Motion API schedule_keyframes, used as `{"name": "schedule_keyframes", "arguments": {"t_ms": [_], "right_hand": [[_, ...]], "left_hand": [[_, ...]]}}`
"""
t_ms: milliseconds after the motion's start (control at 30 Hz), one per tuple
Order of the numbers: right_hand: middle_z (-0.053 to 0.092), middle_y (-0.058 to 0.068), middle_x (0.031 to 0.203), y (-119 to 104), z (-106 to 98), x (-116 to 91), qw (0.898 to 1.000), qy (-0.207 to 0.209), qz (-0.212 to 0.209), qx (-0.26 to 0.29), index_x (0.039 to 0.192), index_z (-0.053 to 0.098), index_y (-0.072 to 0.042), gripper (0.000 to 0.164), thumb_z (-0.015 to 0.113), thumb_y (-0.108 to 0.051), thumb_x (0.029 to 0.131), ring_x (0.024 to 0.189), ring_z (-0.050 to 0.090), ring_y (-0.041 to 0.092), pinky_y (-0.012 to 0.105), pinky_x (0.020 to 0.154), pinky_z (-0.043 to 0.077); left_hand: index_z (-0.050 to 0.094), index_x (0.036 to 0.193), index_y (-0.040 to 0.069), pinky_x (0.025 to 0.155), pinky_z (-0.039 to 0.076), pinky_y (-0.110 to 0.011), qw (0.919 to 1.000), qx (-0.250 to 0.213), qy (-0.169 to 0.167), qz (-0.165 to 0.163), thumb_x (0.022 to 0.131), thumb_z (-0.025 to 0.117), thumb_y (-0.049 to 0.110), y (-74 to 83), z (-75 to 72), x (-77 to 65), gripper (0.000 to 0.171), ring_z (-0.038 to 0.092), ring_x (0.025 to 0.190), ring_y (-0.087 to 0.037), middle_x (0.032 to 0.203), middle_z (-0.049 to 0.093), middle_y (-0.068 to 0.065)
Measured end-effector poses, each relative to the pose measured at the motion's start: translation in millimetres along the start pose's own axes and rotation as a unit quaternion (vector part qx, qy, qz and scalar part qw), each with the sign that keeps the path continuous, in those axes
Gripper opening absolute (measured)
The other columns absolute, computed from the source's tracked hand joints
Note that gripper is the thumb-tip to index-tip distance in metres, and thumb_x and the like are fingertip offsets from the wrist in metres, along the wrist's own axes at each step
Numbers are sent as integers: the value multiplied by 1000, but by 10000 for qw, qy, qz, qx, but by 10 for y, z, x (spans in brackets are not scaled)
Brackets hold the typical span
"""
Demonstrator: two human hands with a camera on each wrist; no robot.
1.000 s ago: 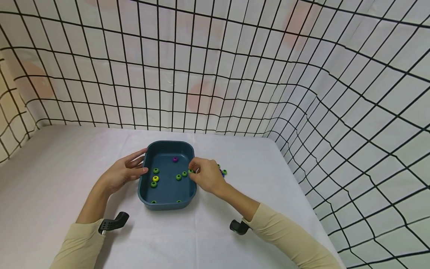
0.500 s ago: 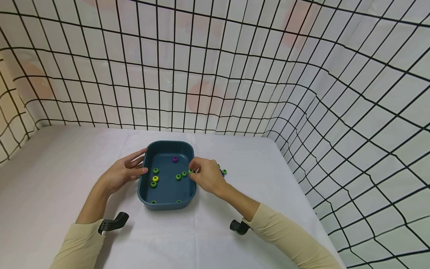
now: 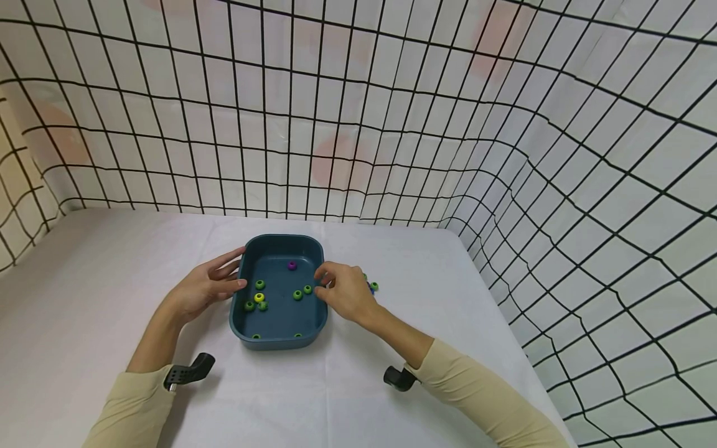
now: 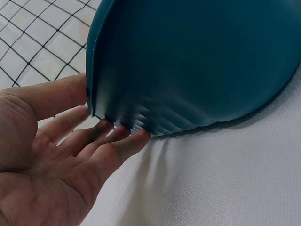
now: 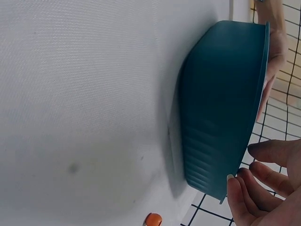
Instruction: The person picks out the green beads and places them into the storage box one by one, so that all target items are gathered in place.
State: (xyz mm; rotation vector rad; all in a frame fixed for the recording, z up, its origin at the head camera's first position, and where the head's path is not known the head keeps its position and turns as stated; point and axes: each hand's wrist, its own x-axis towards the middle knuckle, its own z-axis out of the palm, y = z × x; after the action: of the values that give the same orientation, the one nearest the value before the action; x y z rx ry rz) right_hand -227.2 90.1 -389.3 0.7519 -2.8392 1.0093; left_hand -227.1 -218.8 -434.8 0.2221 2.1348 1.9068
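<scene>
In the head view a blue-green tray (image 3: 280, 320) stands on the white cloth with several small beads in it. Most are green beads (image 3: 297, 295); there is also one yellow bead (image 3: 259, 298) and one purple bead (image 3: 292, 266). Thumb and fingers of my left hand (image 3: 204, 285) rest against the tray's left side, fairly straight, as the left wrist view shows at the outer wall (image 4: 155, 110). My right hand (image 3: 348, 291) is at the right rim, its thumb and index finger apart with nothing between them. Other fingertips lie near the outer wall in the right wrist view.
A few more beads (image 3: 374, 287) lie on the cloth, partly hidden behind my right hand. An orange bead (image 5: 153, 219) shows in the right wrist view. Black netting (image 3: 288, 124) stands along the back and sides of the white table (image 3: 414, 261).
The green bead pinched in my right hand has left its fingers. Two green beads now sit below the yellow one, where one was before. Both hands have stayed in place.
</scene>
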Motion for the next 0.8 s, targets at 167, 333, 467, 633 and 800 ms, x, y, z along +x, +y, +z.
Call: {"name": "schedule_keyframes", "arguments": {"t_ms": [167,333,467,633,800], "right_hand": [[78,11,98,-8,-10,-6,10000,46,1,15,109,72,-4,20,73,-10,90,87,73,21,21,64,57],[78,11,98,1,-28,-6,9999,117,-74,-21,109,73,-4,20,74,-10,89,88,73,21,23,66,58],[78,10,96,29,-45,-7,9997,218,-61,-60,108,73,-4,20,73,-10,90,87,72,21,26,68,58],[77,10,93,75,-74,-25,9993,361,-29,-116,106,74,-3,18,73,-9,89,85,71,22,31,70,59],[77,10,89,155,-115,-58,9988,468,34,-135,103,74,-4,16,74,-8,87,82,70,22,31,69,58]], "left_hand": [[16,164,15,111,35,-55,10000,-7,-21,8,97,66,9,-6,-2,0,84,20,153,-44,168,15,-22],[16,164,15,110,36,-54,10000,-8,-28,4,97,66,9,-9,-5,1,84,21,153,-43,168,16,-21],[17,164,16,110,36,-53,10000,-20,-12,-23,97,66,9,-6,-4,1,84,21,153,-43,168,16,-21],[17,164,16,110,37,-52,10000,-18,26,-58,97,67,9,0,-2,2,84,20,153,-43,168,15,-21],[17,164,16,110,37,-52,10000,-10,25,-47,97,67,9,4,-1,2,84,20,153,-43,168,16,-21]]}}
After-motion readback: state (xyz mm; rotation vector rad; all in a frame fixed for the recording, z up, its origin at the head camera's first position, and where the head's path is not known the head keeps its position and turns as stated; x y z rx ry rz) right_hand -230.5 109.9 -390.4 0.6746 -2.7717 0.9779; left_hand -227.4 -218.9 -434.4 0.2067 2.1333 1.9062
